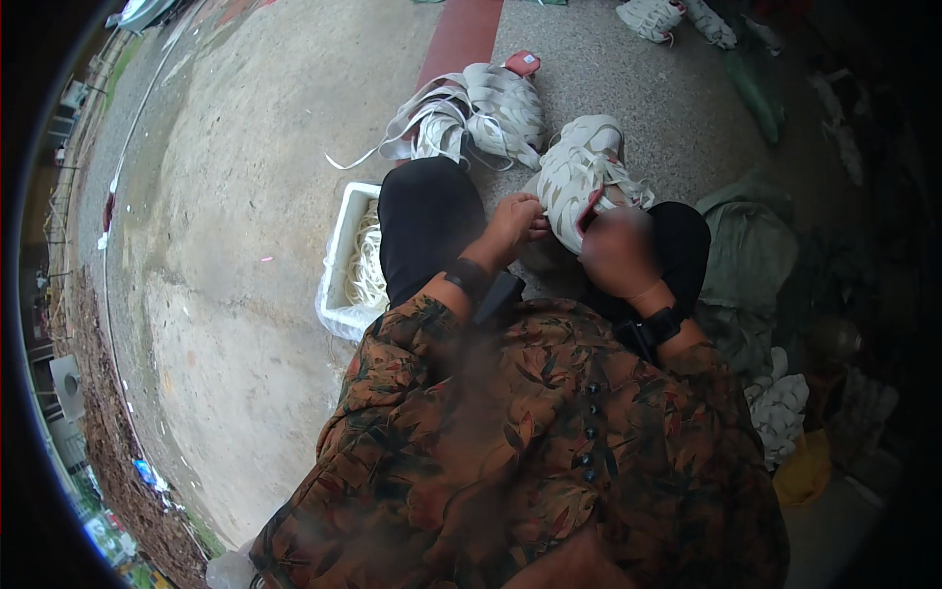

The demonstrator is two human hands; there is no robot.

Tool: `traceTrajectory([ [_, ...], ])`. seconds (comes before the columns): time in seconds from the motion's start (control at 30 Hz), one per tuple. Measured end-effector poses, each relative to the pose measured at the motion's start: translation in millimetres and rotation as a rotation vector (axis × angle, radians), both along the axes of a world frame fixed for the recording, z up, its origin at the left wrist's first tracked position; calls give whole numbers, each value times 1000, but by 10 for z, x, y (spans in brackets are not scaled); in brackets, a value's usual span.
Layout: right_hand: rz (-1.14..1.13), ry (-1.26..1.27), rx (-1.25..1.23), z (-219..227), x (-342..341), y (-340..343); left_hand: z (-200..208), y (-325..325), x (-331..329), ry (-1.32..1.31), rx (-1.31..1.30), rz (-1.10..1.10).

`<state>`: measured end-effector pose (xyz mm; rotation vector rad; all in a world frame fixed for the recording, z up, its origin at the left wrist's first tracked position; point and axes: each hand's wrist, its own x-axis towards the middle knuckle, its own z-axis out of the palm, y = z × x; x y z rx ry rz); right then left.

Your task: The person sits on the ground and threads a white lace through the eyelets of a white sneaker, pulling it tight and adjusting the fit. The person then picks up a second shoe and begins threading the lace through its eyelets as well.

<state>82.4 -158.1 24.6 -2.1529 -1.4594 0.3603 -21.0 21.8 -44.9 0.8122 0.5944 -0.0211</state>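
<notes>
A white sneaker (579, 177) with a chunky woven-looking upper and red lining is held between my knees, its sole side hidden. My right hand (620, 257) grips it at the red-lined opening; a blur covers part of this hand and its fingertips are hidden. At the shoe's left edge my left hand (515, 224) is closed with thumb and fingers pinched together. Whatever is in that pinch is too small to make out. Beyond my left knee lie another white sneaker (503, 110) and a bundle of loose white laces (439, 126).
Left of my left leg stands a white foam box (337, 285) in clear plastic, holding coiled white laces (367, 260). More white shoes (652, 18) lie at the far right. Green sacking (751, 250) and a white shoe (778, 407) are beside my right leg, near a yellow object (803, 468).
</notes>
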Motion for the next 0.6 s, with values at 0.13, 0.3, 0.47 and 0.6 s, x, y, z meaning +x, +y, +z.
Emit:
traceTrajectory([
  [0.13,-167,573,93,183,180,-67,33,34,30,65,-11,57],
  [0.3,-150,738,202,251,667,-156,36,22,10,23,-28,40],
  [0.47,-123,349,-8,248,478,-84,55,-4,47,36,39,27],
  [0.6,-3,-57,-26,143,154,173,-322,114,-13,-62,91,-80],
])
